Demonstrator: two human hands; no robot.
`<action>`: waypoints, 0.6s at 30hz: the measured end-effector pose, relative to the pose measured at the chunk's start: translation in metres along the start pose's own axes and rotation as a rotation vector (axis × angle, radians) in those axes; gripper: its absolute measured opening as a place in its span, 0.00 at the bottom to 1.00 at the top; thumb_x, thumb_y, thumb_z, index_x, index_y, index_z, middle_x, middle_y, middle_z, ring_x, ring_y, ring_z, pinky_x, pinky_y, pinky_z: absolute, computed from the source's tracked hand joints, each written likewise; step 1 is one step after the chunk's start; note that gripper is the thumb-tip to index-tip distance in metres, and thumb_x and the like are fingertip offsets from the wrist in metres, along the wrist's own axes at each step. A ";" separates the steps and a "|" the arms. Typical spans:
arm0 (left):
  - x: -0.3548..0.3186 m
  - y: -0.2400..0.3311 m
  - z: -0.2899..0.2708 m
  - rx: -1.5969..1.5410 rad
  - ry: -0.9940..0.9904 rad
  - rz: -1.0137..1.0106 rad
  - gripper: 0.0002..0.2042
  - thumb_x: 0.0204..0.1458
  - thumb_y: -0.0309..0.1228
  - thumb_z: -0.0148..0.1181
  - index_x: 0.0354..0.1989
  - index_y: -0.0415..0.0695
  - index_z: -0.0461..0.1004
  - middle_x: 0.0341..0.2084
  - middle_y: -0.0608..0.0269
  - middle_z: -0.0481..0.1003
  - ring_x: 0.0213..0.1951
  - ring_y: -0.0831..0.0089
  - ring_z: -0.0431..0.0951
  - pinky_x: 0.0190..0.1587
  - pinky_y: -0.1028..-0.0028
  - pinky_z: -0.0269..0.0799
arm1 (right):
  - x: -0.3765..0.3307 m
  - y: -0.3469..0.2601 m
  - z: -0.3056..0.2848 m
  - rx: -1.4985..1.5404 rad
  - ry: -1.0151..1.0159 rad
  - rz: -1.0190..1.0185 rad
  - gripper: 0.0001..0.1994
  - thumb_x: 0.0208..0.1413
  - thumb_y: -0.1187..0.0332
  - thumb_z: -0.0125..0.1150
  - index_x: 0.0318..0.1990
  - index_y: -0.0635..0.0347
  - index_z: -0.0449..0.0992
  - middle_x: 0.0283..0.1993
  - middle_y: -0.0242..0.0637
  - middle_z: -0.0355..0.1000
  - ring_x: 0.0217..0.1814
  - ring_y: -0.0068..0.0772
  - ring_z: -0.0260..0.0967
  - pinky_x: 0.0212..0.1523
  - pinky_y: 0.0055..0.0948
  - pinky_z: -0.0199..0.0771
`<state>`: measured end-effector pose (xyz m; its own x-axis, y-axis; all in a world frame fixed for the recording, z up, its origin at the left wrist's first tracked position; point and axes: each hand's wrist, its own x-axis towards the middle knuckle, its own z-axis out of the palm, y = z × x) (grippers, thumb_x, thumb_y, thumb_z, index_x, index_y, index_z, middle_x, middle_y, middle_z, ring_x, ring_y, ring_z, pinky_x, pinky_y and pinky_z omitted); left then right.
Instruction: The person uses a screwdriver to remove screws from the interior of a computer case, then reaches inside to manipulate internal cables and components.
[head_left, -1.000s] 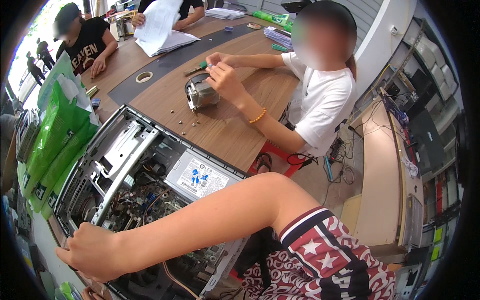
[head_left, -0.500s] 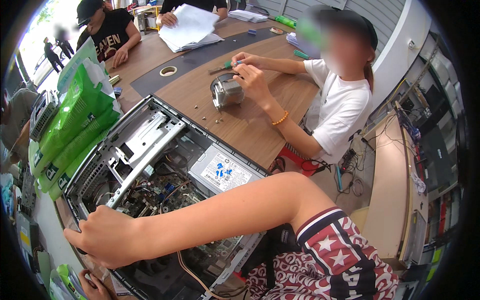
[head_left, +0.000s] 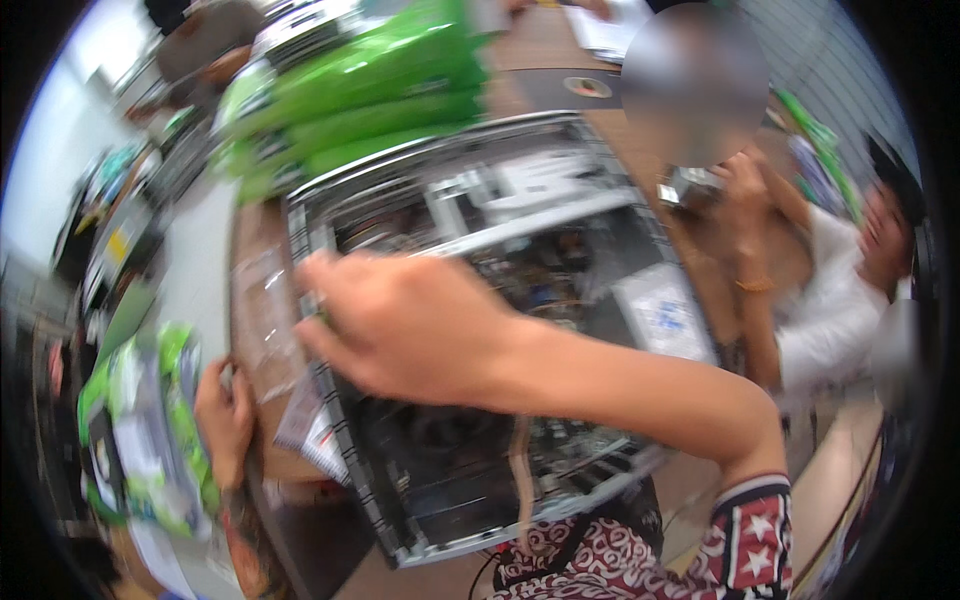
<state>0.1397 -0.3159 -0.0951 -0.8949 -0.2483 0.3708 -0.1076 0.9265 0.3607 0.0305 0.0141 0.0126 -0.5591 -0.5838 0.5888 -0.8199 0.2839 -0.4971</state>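
A desktop computer case (head_left: 440,500) lies with its side off on the table, inner parts showing. Across it reaches my right arm. My right hand (head_left: 400,320), blurred by motion, is above the case's left edge, thumb and fingers closed together. A small dark-greenish bit shows between them, too smeared to name. My left hand (head_left: 225,405) rests at the table's left edge, left of the case, its fingers loosely bent and apart, with nothing visible in them. A power supply (head_left: 665,315) with a white label sits at the case's right side.
Green plastic packages (head_left: 370,90) are stacked behind the case. Another green-and-white bag (head_left: 150,430) lies at the left. On the right, a co-worker's hands (head_left: 745,190) are by a metal cooler (head_left: 690,186). A tape roll (head_left: 587,88) lies farther back.
The view has swung left, so the case and co-worker appear farther right. My right hand is still at the case's left edge, its thumb and fingers now facing the rim. More of my left arm shows.
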 end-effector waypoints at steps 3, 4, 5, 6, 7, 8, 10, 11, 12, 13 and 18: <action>0.007 0.017 -0.006 0.038 -0.008 -0.012 0.09 0.55 0.26 0.57 0.43 0.41 0.75 0.27 0.51 0.72 0.25 0.56 0.69 0.32 0.60 0.66 | 0.004 0.000 -0.008 -0.046 0.134 -0.094 0.12 0.56 0.67 0.67 0.36 0.62 0.69 0.24 0.41 0.69 0.21 0.39 0.71 0.23 0.34 0.72; 0.006 0.023 -0.009 0.040 -0.015 -0.016 0.08 0.54 0.26 0.57 0.42 0.41 0.75 0.27 0.52 0.72 0.25 0.56 0.69 0.33 0.61 0.66 | 0.004 -0.002 -0.009 -0.023 0.159 -0.080 0.12 0.56 0.67 0.68 0.36 0.62 0.70 0.23 0.39 0.70 0.19 0.29 0.69 0.21 0.30 0.70; 0.004 0.024 -0.013 0.056 -0.005 -0.058 0.08 0.54 0.26 0.57 0.42 0.41 0.75 0.27 0.52 0.72 0.25 0.56 0.69 0.33 0.61 0.66 | 0.006 -0.006 -0.012 -0.022 0.081 -0.052 0.12 0.56 0.68 0.65 0.37 0.65 0.68 0.26 0.46 0.71 0.26 0.50 0.73 0.26 0.40 0.74; 0.001 0.025 -0.018 0.048 0.009 -0.025 0.07 0.54 0.25 0.57 0.41 0.41 0.74 0.26 0.53 0.71 0.25 0.56 0.68 0.32 0.61 0.66 | 0.006 -0.010 -0.012 -0.017 0.068 -0.059 0.12 0.55 0.69 0.66 0.38 0.65 0.68 0.26 0.45 0.70 0.26 0.49 0.73 0.26 0.40 0.72; -0.002 0.026 -0.022 0.038 0.021 0.015 0.07 0.54 0.25 0.56 0.41 0.41 0.74 0.25 0.53 0.70 0.24 0.57 0.68 0.32 0.60 0.65 | 0.008 -0.014 -0.011 -0.029 0.061 -0.078 0.12 0.54 0.70 0.66 0.38 0.65 0.68 0.26 0.45 0.70 0.26 0.49 0.73 0.26 0.40 0.72; -0.005 0.026 -0.023 0.037 0.020 0.000 0.07 0.54 0.25 0.56 0.41 0.41 0.74 0.25 0.53 0.70 0.24 0.57 0.68 0.32 0.60 0.65 | 0.006 -0.014 -0.010 -0.036 0.054 -0.083 0.12 0.54 0.70 0.66 0.38 0.65 0.68 0.26 0.45 0.70 0.27 0.49 0.72 0.26 0.39 0.72; -0.007 0.026 -0.022 0.038 0.040 0.016 0.07 0.53 0.24 0.57 0.41 0.41 0.73 0.25 0.54 0.70 0.24 0.57 0.67 0.32 0.61 0.65 | 0.006 -0.011 -0.006 -0.048 0.042 -0.092 0.12 0.54 0.70 0.66 0.38 0.65 0.68 0.26 0.45 0.70 0.27 0.49 0.72 0.26 0.39 0.72; -0.006 0.027 -0.019 0.033 0.044 0.027 0.07 0.53 0.24 0.57 0.41 0.41 0.73 0.25 0.54 0.70 0.24 0.58 0.67 0.31 0.62 0.65 | 0.004 -0.009 -0.007 -0.048 0.030 -0.091 0.12 0.54 0.70 0.66 0.38 0.65 0.68 0.27 0.45 0.70 0.27 0.50 0.72 0.26 0.39 0.72; -0.005 0.028 -0.017 0.026 0.039 0.026 0.07 0.53 0.24 0.57 0.41 0.41 0.73 0.25 0.54 0.70 0.24 0.58 0.67 0.31 0.62 0.65 | 0.003 -0.006 -0.007 -0.049 0.020 -0.088 0.12 0.54 0.71 0.66 0.38 0.65 0.68 0.27 0.45 0.70 0.27 0.50 0.72 0.27 0.39 0.72; -0.005 0.030 -0.015 0.027 0.025 0.017 0.07 0.53 0.24 0.57 0.40 0.41 0.73 0.25 0.54 0.70 0.24 0.58 0.67 0.31 0.62 0.65 | 0.002 -0.004 -0.006 -0.053 0.014 -0.081 0.12 0.54 0.71 0.66 0.38 0.65 0.68 0.27 0.45 0.70 0.27 0.50 0.72 0.27 0.39 0.72; -0.001 0.028 -0.010 0.020 0.060 0.072 0.07 0.56 0.25 0.57 0.42 0.42 0.74 0.22 0.57 0.65 0.21 0.68 0.62 0.27 0.67 0.61 | 0.002 0.002 -0.007 -0.004 0.076 -0.099 0.12 0.55 0.69 0.69 0.38 0.62 0.70 0.19 0.34 0.66 0.17 0.22 0.63 0.19 0.24 0.63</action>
<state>0.1422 -0.2928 -0.0765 -0.8733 -0.1969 0.4456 -0.0534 0.9479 0.3141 0.0270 0.0190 0.0177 -0.4829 -0.5497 0.6816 -0.8720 0.2306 -0.4318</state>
